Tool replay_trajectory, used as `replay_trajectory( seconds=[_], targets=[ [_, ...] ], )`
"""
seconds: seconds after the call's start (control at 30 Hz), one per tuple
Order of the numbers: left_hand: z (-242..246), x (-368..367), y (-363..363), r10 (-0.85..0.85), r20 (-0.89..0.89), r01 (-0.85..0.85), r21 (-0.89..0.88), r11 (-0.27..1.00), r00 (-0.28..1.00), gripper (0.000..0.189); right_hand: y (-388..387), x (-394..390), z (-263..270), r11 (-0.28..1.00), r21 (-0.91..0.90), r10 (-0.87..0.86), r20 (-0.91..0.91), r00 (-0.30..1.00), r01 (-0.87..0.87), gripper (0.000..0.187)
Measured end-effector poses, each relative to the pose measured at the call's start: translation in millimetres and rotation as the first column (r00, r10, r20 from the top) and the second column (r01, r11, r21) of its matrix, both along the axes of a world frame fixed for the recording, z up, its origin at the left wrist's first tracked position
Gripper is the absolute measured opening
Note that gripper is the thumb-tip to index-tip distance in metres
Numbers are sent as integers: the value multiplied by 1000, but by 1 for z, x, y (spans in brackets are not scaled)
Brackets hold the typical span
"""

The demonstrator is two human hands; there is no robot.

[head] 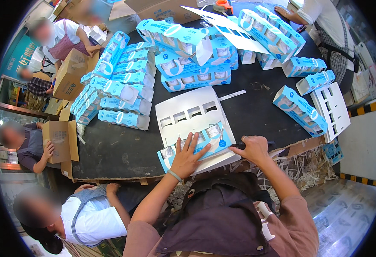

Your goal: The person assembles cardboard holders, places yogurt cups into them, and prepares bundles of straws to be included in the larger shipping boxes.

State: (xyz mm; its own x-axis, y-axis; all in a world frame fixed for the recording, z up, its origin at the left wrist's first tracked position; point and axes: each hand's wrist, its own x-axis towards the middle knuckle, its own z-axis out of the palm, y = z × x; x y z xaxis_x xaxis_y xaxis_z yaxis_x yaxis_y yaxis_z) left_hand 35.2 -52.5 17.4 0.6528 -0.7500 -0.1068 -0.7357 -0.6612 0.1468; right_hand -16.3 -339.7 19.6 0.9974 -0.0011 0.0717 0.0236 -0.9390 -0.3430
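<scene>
My left hand (188, 157) lies flat with fingers spread on a blue and white yogurt multipack sleeve (218, 139) with cut-out windows. White-wrapped cups show through the windows. Beneath and behind the sleeve is a white card blank (188, 99), its row of openings facing up. At the sleeve's right end, my right hand (255, 149) grips a slim black tool (238, 146), possibly a cutter; its tip touches or nearly touches the card. The fingers hide much of the tool, and a dark end sticks out past the hand.
Stacked blue multipacks (196, 77) stand beyond the card, with more rows (127, 83) at left. Loose packs (300, 110) and white blanks (331, 110) lie right. An orange tape dispenser (222, 6) sits far back. Co-workers hold cardboard boxes (57, 141) at left; paper strips (291, 168) lie below the edge.
</scene>
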Motion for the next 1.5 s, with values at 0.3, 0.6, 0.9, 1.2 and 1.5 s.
replay_trajectory(
  seconds=[0.3,0.6,0.9,1.2,1.5],
  targets=[
    [8,5,5,-29,-98,26,-33,999,995,88,2,-44,-13,823,-81,564,225,795,-562,63],
    [9,4,3,-2,-118,-2,-28,1000,993,96,-139,-108,-42,846,282,-398,-233,888,453,48],
    [8,5,5,10,-104,-11,-5,1000,995,92,-27,-8,8,990,54,-143,277,950,133,73],
    [-3,0,27,117,-250,-176,-227,958,961,93,86,-1,-21,921,172,313,209,926,-350,44],
    [-22,-75,96,654,-381,-737,-520,432,653,71,94,-3,-16,917,280,231,211,950,-285,30]
  ],
)
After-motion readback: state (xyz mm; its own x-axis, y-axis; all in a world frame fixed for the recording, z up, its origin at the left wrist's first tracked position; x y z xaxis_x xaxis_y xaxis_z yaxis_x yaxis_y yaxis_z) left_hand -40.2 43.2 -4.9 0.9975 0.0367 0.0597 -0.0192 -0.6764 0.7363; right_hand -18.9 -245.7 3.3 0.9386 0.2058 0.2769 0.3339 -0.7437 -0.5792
